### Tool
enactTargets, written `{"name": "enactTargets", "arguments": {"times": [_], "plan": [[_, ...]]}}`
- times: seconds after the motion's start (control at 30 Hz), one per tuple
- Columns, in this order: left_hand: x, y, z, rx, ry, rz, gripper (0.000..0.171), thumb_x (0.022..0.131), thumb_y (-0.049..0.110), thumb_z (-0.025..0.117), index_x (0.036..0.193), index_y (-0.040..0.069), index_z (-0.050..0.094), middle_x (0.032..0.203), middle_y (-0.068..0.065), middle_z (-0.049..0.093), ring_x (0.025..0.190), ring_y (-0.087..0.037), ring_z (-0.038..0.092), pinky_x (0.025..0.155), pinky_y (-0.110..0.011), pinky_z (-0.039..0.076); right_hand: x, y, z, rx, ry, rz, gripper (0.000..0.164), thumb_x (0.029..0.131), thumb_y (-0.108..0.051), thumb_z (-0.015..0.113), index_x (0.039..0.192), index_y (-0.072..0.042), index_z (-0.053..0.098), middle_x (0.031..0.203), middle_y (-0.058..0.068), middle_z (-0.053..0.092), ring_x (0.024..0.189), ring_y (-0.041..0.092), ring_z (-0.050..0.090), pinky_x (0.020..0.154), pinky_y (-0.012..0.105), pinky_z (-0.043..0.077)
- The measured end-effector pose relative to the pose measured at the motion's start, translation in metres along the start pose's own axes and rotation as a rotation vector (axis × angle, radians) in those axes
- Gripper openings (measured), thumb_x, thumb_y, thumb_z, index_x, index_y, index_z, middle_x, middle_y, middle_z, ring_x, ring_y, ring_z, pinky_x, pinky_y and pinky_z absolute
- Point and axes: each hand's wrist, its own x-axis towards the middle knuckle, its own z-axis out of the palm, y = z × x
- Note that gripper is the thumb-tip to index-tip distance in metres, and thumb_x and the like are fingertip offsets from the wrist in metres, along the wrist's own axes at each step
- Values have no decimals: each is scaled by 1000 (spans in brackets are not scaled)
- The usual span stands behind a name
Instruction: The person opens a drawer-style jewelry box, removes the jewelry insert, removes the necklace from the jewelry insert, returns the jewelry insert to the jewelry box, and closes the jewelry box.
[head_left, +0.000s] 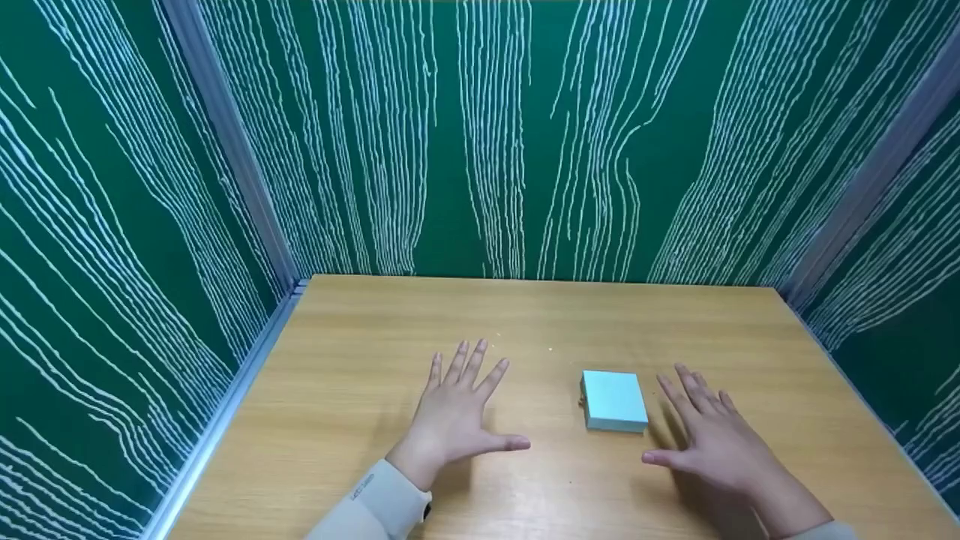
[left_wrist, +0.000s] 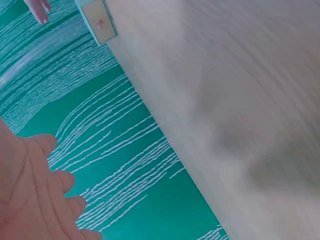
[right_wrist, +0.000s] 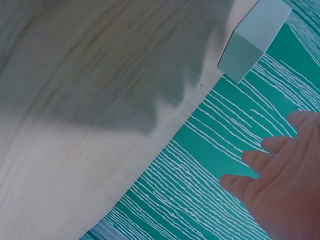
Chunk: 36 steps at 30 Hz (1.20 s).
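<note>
A small light-blue box (head_left: 614, 400) lies flat on the table, right of the middle. Its left side, seen in the left wrist view, has a cream drawer front (left_wrist: 98, 21) with a tiny knob and a blue border. My left hand (head_left: 454, 420) is held over the table to the left of the box, fingers spread and holding nothing. To the right of the box hovers my right hand (head_left: 712, 439), also spread, its thumb and index finger close to the box's side. In the right wrist view the plain end of the box (right_wrist: 241, 57) faces me.
The wooden table (head_left: 360, 322) carries a few tiny pale specks near its middle. Green panels with wavy white lines (head_left: 450, 150) stand at the back and both sides, joined by metal posts (head_left: 232, 142) at the corners.
</note>
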Motion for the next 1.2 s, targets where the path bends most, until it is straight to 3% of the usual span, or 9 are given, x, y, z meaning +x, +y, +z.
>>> {"name": "enactTargets", "arguments": {"times": [0.23,0.5,0.7,0.8,0.93,1.03,1.2], "plan": [[7,6,2,17,4,18,122,65,110,18,166,42,3,176,0,-9,165,-33,-1,128,-67,2,2,-1,-5,2,-7,-6,127,76,-79,72,168,-29,1,176,9,-11,161,46,-3,122,70,-13],[20,17,13,2,-12,44,123,65,110,13,166,40,7,177,-1,-5,164,-32,-4,127,-68,3,4,5,-4,17,1,-15,128,73,-77,77,168,-30,5,177,13,2,161,46,4,121,75,12],[34,25,19,-50,-35,60,122,66,108,14,167,39,3,177,-1,4,164,-33,8,127,-69,8,11,8,-5,49,-42,16,131,71,-75,80,168,-28,6,176,17,7,159,50,8,119,77,15],[43,29,21,-99,-26,69,120,70,106,22,167,37,4,177,0,12,162,-32,20,127,-66,14,14,8,-6,95,-61,25,132,70,-72,84,169,-27,9,174,21,13,157,53,14,117,78,18],[55,35,24,-135,18,83,113,78,98,39,167,33,17,171,1,31,154,-29,36,127,-57,26,21,8,-8,185,-68,32,129,70,-64,88,168,-29,12,171,26,19,154,56,21,113,80,23],[61,40,26,-142,28,86,107,81,93,48,165,29,28,165,1,40,149,-26,41,125,-52,32,26,9,-6,224,-65,22,128,71,-59,90,168,-28,13,170,28,19,151,57,26,112,79,27],[70,48,31,-193,-6,85,104,81,86,59,163,28,34,162,0,43,147,-26,43,122,-50,38,32,9,-3,256,-75,15,127,70,-56,92,168,-25,17,169,26,23,147,56,34,112,75,33]]}}
